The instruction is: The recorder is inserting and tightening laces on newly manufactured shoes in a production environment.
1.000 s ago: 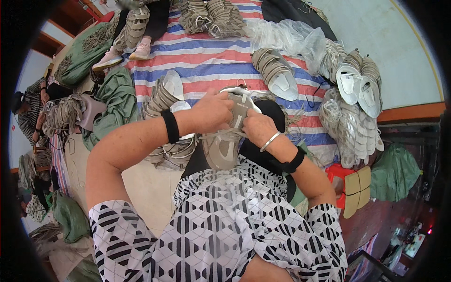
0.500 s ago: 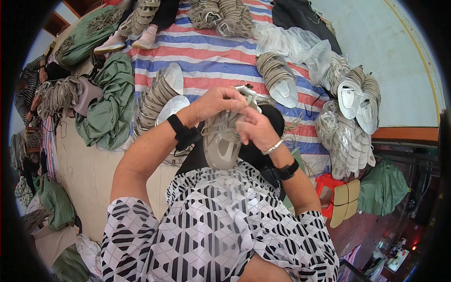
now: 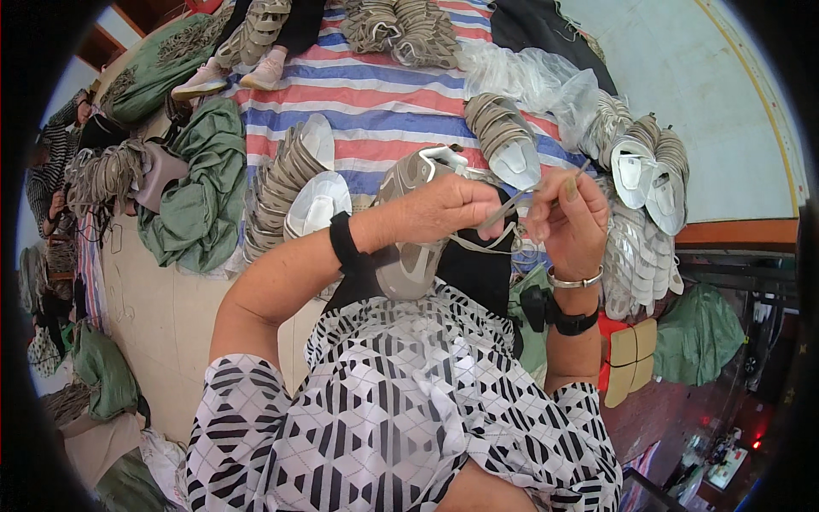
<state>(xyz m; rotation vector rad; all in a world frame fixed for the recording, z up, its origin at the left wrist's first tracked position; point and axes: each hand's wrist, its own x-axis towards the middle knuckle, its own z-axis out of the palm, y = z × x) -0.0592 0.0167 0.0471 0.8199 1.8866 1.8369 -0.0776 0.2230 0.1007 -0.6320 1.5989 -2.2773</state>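
A beige and grey shoe upper rests across my lap, its middle hidden behind my left forearm. A thin light-coloured shoelace stretches between my two hands, and a loop of it hangs below them. My left hand is closed on the lace, just right of the upper. Farther right and raised, my right hand pinches the lace between thumb and fingers. Just left of the upper stand nested shoe uppers with white insides.
Ahead lies a striped red, white and blue sheet with more stacked uppers and clear plastic bags. Green cloth is heaped at left. A red stool stands at right. Other people sit at the far left and ahead.
My hands were together over the upper's top end. My right hand has moved right and up with the lace; my left has shifted slightly right. More of the upper's far end shows.
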